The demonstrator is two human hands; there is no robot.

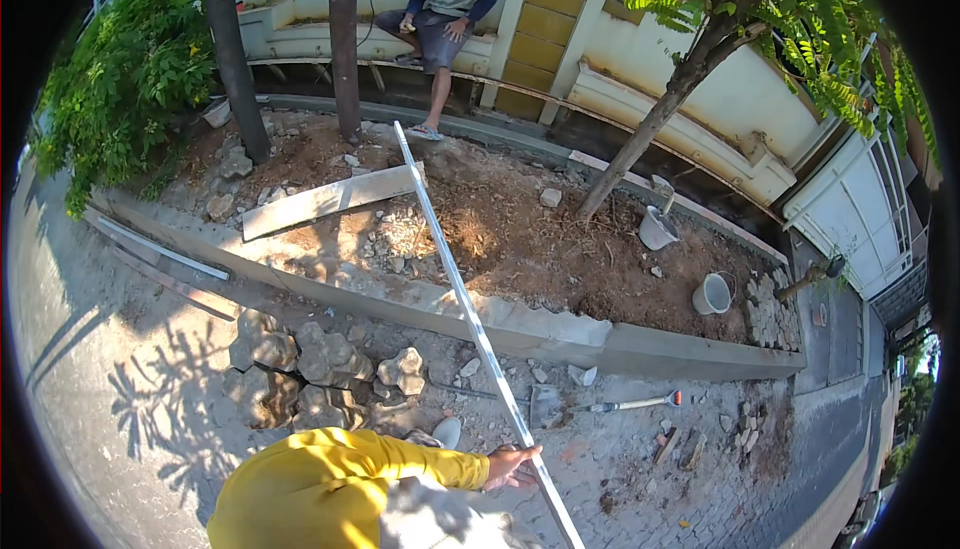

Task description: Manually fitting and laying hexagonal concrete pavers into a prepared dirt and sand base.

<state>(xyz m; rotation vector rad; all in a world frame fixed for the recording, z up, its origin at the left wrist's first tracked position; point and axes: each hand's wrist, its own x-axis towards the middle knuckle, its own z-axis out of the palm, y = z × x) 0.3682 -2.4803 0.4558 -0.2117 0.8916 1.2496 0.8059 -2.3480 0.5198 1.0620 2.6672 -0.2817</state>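
My left hand [510, 468], in a yellow sleeve [330, 474], is closed on a long, straight, silvery metal bar [462, 299] near its lower end. From the bottom edge the bar slants up and left across the paving and over a low concrete kerb [430, 317]. Its far end appears above the soil bed [470, 179]; whether it rests on anything I cannot tell. My right hand is out of view. Just beyond my left hand, a shovel [610, 405] with a pale shaft and an orange grip lies on the ground, its blade close to the bar.
Stacked concrete pavers [325, 357] stand left of the bar. A wooden plank [330, 202] lies on the bed, along with two pails [712, 295] at the right. A tree trunk [650, 129] leans there. At the back, a person [440, 19] sits by the wall. Rubble [748, 429] lies right.
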